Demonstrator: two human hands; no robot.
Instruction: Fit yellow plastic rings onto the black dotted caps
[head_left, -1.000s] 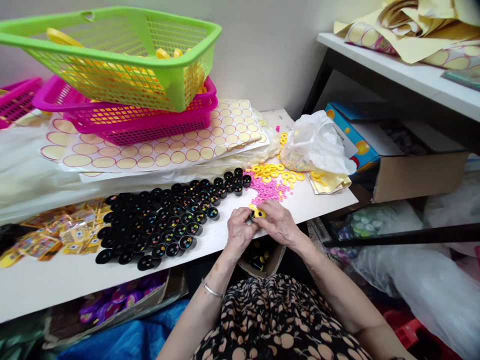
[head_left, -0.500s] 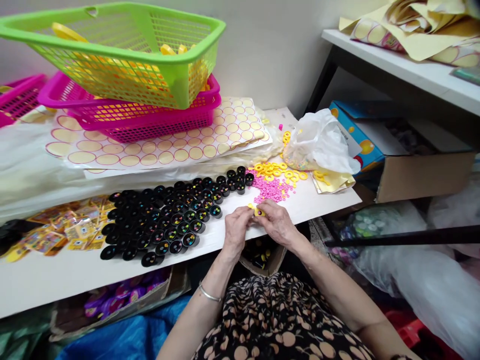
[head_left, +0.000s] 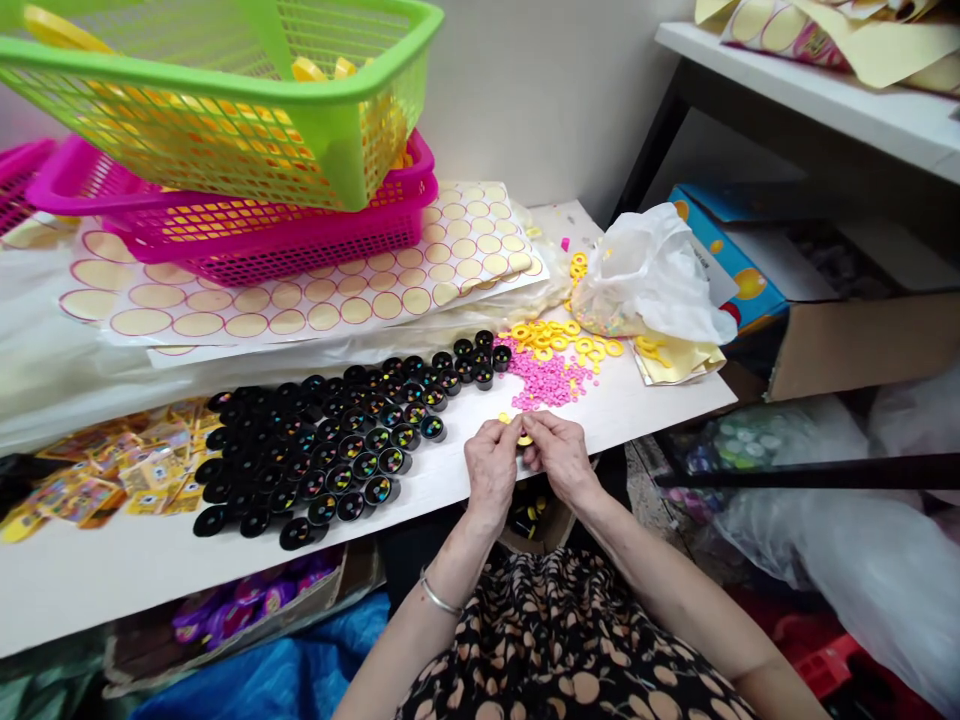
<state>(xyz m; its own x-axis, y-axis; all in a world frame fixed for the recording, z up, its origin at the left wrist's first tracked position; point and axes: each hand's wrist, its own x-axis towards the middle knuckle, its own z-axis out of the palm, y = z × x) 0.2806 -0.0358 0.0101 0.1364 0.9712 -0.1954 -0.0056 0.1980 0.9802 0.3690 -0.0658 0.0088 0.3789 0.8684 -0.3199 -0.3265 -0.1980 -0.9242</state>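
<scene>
My left hand (head_left: 491, 467) and my right hand (head_left: 559, 455) meet at the front edge of the white table (head_left: 112, 570), fingers pinched together around a small yellow ring piece (head_left: 523, 437). Just left of them lies a spread of several small black round caps (head_left: 330, 445) with coloured dots inside. Behind my hands sit a heap of tiny pink beads (head_left: 546, 378) and a scatter of yellow rings (head_left: 559, 338).
A green basket (head_left: 225, 90) is stacked on a pink basket (head_left: 262, 235) over sticker sheets (head_left: 315, 295) at the back. A white plastic bag (head_left: 649, 275) and an open cardboard box (head_left: 825, 300) lie to the right. Yellow printed cards (head_left: 112, 470) lie at left.
My hands stay joined on the yellow piece and have lifted it slightly off the table edge. The view has shifted a little.
</scene>
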